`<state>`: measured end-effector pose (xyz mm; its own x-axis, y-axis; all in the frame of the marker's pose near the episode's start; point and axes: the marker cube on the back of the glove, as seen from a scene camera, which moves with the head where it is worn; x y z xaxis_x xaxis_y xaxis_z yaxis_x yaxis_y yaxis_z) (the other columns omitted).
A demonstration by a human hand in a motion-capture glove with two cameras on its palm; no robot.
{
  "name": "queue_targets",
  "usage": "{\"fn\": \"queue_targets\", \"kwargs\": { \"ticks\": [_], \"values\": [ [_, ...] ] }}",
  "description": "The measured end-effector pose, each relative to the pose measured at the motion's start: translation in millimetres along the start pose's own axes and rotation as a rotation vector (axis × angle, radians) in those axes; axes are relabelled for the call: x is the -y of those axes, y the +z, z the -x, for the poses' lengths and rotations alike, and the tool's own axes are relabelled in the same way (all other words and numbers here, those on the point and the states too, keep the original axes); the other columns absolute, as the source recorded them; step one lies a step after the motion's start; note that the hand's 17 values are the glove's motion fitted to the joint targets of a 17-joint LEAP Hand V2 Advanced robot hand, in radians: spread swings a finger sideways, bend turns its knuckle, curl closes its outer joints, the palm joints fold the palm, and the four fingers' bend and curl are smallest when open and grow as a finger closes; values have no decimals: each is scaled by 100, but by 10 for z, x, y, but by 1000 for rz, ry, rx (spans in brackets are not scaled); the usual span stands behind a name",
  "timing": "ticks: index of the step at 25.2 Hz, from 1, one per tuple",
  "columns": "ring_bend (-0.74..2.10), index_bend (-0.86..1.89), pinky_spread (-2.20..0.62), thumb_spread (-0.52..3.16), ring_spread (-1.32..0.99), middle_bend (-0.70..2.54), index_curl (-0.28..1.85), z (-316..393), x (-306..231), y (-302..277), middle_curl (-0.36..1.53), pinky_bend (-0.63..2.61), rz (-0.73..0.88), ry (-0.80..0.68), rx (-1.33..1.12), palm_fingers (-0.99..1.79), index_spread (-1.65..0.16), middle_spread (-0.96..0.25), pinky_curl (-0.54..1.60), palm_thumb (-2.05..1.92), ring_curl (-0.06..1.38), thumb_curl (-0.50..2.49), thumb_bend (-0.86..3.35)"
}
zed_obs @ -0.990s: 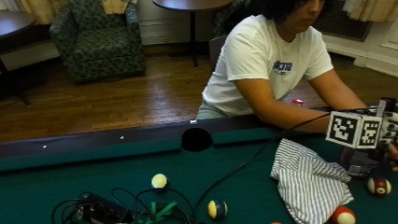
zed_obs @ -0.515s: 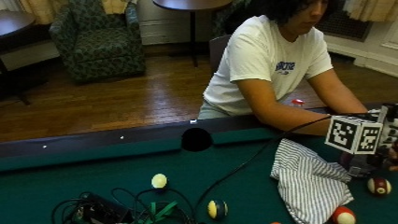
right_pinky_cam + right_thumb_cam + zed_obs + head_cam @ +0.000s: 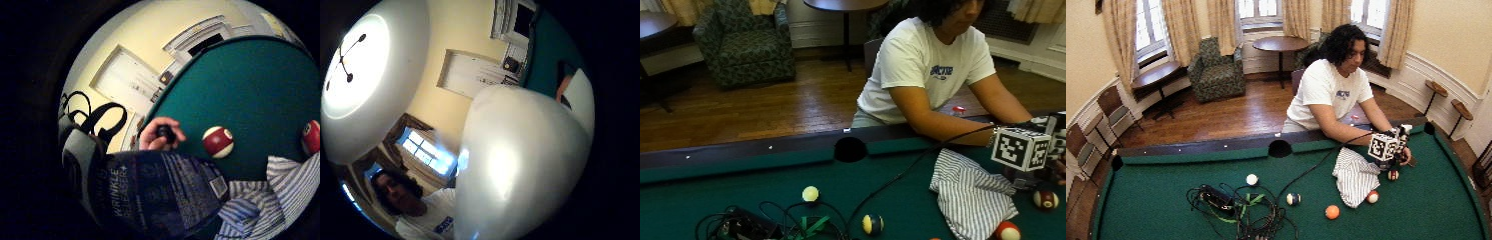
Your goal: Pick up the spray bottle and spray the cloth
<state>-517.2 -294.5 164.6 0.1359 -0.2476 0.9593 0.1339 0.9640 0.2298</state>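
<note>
Your right hand (image 3: 1039, 165) gripped the bottle (image 3: 160, 195) beside the cloth (image 3: 973, 195); pick-up underway; next, aim and squeeze.

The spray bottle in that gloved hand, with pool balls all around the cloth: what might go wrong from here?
The spray bottle is close against the right hand, beside the striped cloth rather than clearly aimed at it, so the mist could wet the green felt instead. A maroon-striped ball lies right beside the hand and could be knocked rolling. The black cable trailing across the table could snag or tug the hand.
</note>
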Motion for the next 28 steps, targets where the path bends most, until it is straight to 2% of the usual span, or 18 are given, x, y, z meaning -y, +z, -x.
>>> {"fn": "queue_targets", "kwargs": {
  "ticks": [7,14,17,20,23,28],
  "values": [
    [66,32,-33,40,-24,60,61,-20,-42,-10,52,41,59,6,42,135,-29,-22,39,88,46,85,-3],
    [62,16,-28,55,-22,61,56,-179,-179,-2,52,44,164,56,58,126,-29,-21,39,82,44,79,-5],
    [58,15,-21,69,-21,58,52,-226,-271,-62,50,36,214,68,32,114,-31,-21,38,77,43,73,-6],
    [54,9,-11,75,-18,45,48,-273,-357,-227,46,35,241,61,-55,84,-33,-21,39,67,42,67,-9],
    [50,7,-4,80,-17,34,46,-332,-408,-454,43,41,237,41,-172,65,-35,-19,41,60,42,62,-9],
    [37,9,5,84,-19,27,40,-362,-533,-811,39,46,268,14,-341,48,-38,-20,40,50,37,55,-8]
  ]
}}
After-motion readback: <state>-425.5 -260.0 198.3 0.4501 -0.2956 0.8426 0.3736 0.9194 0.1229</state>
